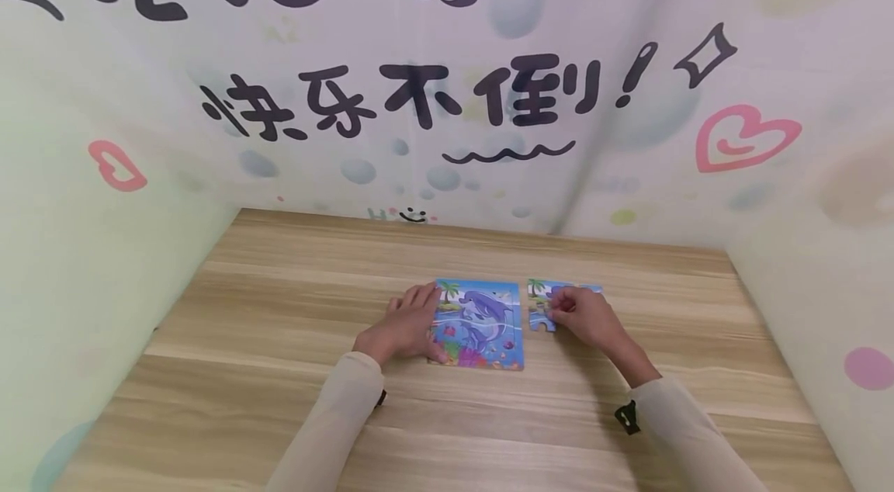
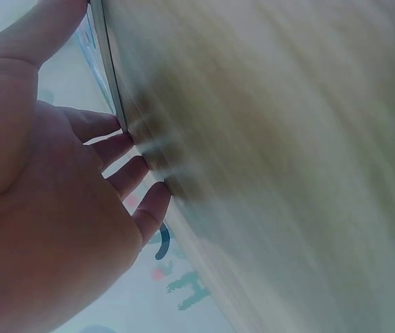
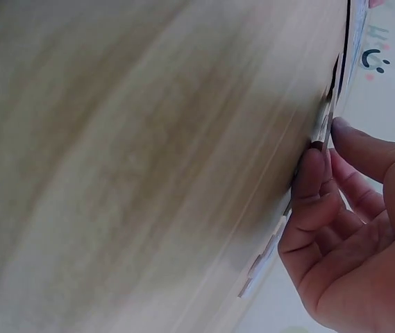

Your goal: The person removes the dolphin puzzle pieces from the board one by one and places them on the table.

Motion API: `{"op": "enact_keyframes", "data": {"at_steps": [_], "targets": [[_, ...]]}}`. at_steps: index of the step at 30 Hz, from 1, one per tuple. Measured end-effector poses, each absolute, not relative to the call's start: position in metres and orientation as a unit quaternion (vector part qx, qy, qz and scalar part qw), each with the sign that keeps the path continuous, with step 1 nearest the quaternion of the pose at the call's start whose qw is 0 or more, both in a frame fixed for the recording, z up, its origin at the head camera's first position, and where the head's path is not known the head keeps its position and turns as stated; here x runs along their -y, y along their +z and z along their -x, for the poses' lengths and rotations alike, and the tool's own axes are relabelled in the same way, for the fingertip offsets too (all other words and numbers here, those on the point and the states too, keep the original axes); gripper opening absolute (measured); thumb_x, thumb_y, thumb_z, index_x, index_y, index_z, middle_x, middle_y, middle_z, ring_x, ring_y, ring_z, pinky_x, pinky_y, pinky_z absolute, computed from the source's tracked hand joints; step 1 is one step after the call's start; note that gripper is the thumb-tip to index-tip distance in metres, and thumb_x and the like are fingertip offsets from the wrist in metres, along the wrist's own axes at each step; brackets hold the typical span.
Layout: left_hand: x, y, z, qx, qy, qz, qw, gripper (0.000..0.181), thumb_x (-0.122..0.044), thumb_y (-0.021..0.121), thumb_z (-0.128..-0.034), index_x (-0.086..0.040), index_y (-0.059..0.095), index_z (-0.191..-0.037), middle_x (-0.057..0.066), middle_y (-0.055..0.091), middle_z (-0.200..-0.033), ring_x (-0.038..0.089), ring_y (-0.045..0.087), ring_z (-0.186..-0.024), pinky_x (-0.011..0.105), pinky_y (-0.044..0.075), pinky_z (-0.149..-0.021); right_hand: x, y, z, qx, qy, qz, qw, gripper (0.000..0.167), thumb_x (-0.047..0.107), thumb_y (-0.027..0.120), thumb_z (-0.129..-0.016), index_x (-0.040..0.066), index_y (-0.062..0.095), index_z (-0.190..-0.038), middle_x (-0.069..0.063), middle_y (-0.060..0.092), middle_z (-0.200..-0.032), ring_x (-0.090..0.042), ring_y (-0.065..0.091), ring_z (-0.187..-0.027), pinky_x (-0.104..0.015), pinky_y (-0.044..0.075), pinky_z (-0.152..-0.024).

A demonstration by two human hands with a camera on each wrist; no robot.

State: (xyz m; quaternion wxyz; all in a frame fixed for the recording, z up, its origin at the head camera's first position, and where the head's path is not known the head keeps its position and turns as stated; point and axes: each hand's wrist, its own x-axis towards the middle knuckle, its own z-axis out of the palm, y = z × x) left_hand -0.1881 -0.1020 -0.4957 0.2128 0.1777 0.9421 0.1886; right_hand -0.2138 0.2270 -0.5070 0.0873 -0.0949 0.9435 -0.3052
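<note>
A square dolphin jigsaw puzzle (image 1: 485,313) lies flat on the wooden table, blue with a palm tree and coral. My left hand (image 1: 405,325) rests at its left side, thumb near the lower left corner and fingers spread along the edge. In the left wrist view, the fingertips (image 2: 157,198) touch down beside the board's edge. Right of the puzzle, my right hand (image 1: 590,317) pinches a puzzle piece (image 3: 328,132) between thumb and index finger. Other joined pieces (image 1: 592,289) lie around that hand, partly hidden under it.
The wooden table (image 1: 279,306) meets a white printed backdrop (image 1: 419,181) at the back, with dark lettering and hearts. Pale side panels (image 1: 84,259) stand left and right. Black straps (image 1: 627,418) sit at the wrists.
</note>
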Motion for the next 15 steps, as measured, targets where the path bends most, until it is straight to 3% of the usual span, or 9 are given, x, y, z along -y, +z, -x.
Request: {"op": "enact_keyframes", "data": {"at_steps": [15], "targets": [[0.1023,-0.4964,0.1892,-0.942,0.192,-0.177,0.21,0.117,-0.049,0.083,-0.0744,-0.006,0.015,-0.159,0.012,0.011,-0.166,0.032,0.01,-0.152,0.054,0.016,-0.117,-0.2262,-0.5053,0.2152,-0.954,-0.262,0.112,0.093,0.006,0.016,0.072,-0.091,0.01,0.07,-0.091,-0.001,0.066,-0.082,-0.016,0.053,-0.073,-0.028,0.042,-0.064]]}}
